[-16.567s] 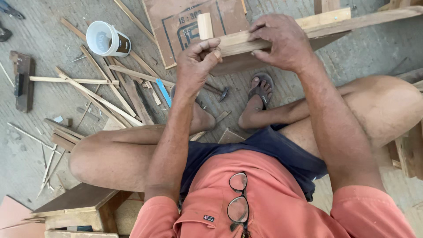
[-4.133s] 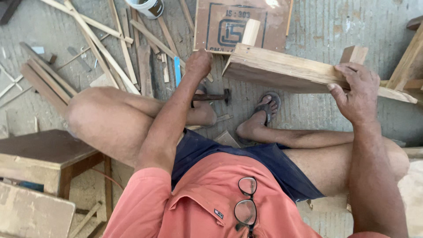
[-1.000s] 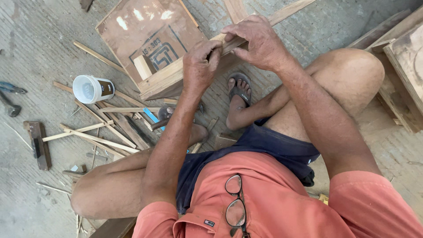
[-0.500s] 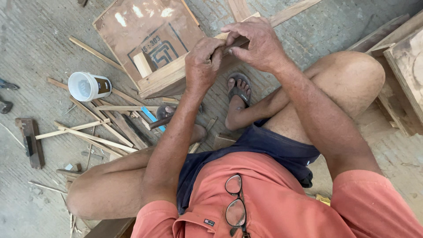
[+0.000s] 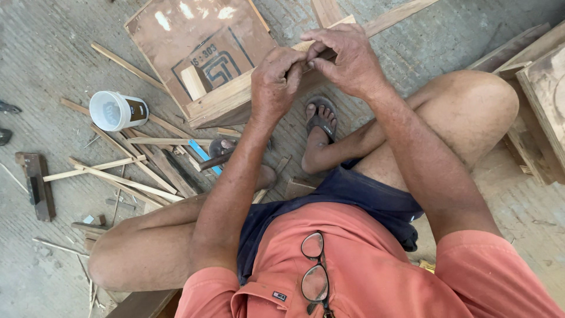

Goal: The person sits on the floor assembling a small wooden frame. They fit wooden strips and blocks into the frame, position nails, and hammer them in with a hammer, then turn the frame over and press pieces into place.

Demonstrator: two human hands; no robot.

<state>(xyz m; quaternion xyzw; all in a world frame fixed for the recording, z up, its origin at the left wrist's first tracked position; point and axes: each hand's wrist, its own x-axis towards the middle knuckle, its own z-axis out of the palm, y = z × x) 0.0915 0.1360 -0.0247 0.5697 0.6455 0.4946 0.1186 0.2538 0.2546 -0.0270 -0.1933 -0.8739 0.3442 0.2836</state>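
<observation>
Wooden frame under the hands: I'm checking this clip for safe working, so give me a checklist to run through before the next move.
1. Both hands on the work: left hand and right hand meet at the frame edge: ok.
2. What the fingertips pinch: cannot tell.
3. Frame held steady: rests tilted on the floor, unclamped: not ok.
4. Feet clear: sandalled foot lies right below the frame: not ok.
5. Floor tidy: wood strips and cup scattered: not ok.
6. Glasses worn: hanging on shirt: not ok.

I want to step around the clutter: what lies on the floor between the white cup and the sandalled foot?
In the head view, between the white cup and the sandalled foot lie loose wood strips, a blue-handled tool and a hammer.
</observation>
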